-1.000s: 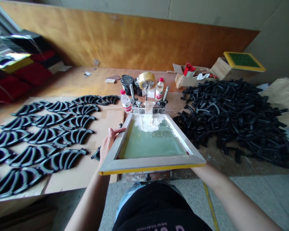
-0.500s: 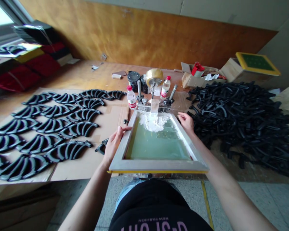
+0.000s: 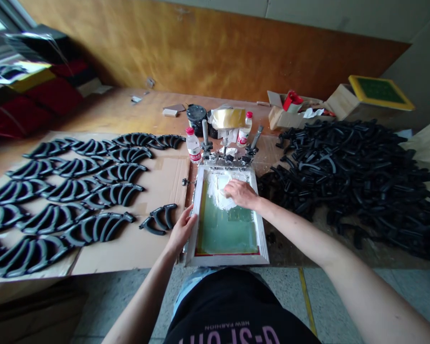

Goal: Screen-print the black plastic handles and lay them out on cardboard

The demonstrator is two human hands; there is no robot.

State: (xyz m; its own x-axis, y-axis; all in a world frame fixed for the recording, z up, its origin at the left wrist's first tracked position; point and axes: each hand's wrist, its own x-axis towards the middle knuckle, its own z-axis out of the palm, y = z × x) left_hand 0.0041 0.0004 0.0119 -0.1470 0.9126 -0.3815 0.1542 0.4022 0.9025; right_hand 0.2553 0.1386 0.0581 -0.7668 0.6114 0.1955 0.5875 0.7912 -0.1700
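Screen: the screen (image 3: 226, 224) lay flat on the bench in front of you, its far end held in the clamps (image 3: 229, 155), its near end at the table edge.
Left hand: your left hand (image 3: 182, 230) rested on the left rail of the frame, near the near corner; the fingers were curled over the rail and pressed on it, not closed around anything.
Right hand: your right hand (image 3: 241, 193) was inside the frame at the far end, on the white ink (image 3: 215, 186). The fingers were bent down as on a tool, but I could not tell what they gripped, because the hand covered it.
Handling, frame: I judged the frame stiff and light, as it was thin wood. The best hold was on the side rails, where your left hand was.
Handling, mesh: the green mesh looked thin and tight, so it was fragile; you should not have pressed it with fingertips.
Handling, ink: the ink looked thick and wet, so whatever touched it was likely slippery.
Left of screen: one black part (image 3: 157, 217) lay loose on the cardboard (image 3: 129, 246), just beside your left hand; rows (image 3: 68, 191) of the same parts lay farther left.
Right of screen: a big pile (image 3: 354, 172) of black parts.
Far side: two bottles (image 3: 193, 145) stood beside the clamps.
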